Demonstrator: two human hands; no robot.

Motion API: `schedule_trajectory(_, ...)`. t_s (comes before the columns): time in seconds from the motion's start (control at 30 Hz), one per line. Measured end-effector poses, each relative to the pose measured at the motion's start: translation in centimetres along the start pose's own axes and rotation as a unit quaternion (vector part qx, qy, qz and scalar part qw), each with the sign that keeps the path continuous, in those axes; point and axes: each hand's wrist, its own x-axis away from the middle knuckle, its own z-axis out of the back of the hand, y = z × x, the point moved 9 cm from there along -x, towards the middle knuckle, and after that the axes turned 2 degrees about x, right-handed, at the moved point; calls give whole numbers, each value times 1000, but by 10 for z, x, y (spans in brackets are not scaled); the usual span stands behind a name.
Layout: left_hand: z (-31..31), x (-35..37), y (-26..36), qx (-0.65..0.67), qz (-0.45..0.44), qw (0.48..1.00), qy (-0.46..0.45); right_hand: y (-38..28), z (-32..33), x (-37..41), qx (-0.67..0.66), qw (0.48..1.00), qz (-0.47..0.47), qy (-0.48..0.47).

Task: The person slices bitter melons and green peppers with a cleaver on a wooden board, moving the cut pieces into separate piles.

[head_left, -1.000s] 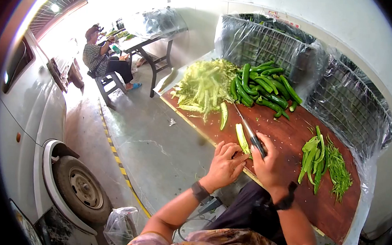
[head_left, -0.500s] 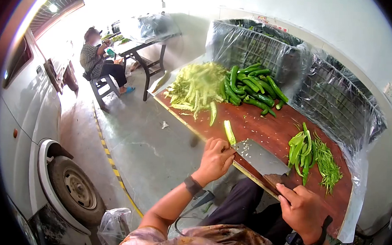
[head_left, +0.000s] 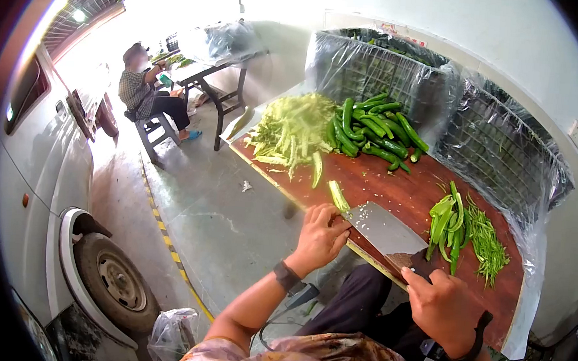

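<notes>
My right hand [head_left: 441,307] is wrapped round the handle end of a wide cleaver [head_left: 386,231], whose blade lies low over the red-brown tabletop [head_left: 394,187] with pale seeds on it. My left hand [head_left: 320,234] is at the table's front edge, fingers pressed together by the blade's far end. A light green pepper piece [head_left: 339,196] touches the blade tip beside those fingers; what they pinch is hidden. Behind lie a heap of pale green strips [head_left: 292,128] and a pile of whole green peppers [head_left: 378,130]. Opened pepper pieces [head_left: 446,223] and thin green shreds [head_left: 487,244] lie at the right.
Plastic-lined crates [head_left: 496,140] stand along the table's back. Another person [head_left: 142,92] sits at a second table [head_left: 209,73] at the upper left. A vehicle with a wheel [head_left: 112,279] is at the left, and a plastic bag [head_left: 172,332] is on the floor.
The view has shifted slightly. Both hands and the cleaver hold nearly the same places over the table.
</notes>
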Motion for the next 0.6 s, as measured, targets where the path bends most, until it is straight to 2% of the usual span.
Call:
schedule_trajectory(0.43,-4,4,-1,-20,23,999,6,-10,-21,-9,16,1000,-2,21)
schedule_trajectory(0.5,-8,4,-6,-33,40,999,-12,-18,-31,-21,9,998,24,59)
schedule_trajectory(0.6,-4,2,-4,-34,19,999,1,-18,-35,-23,21,998,24,49)
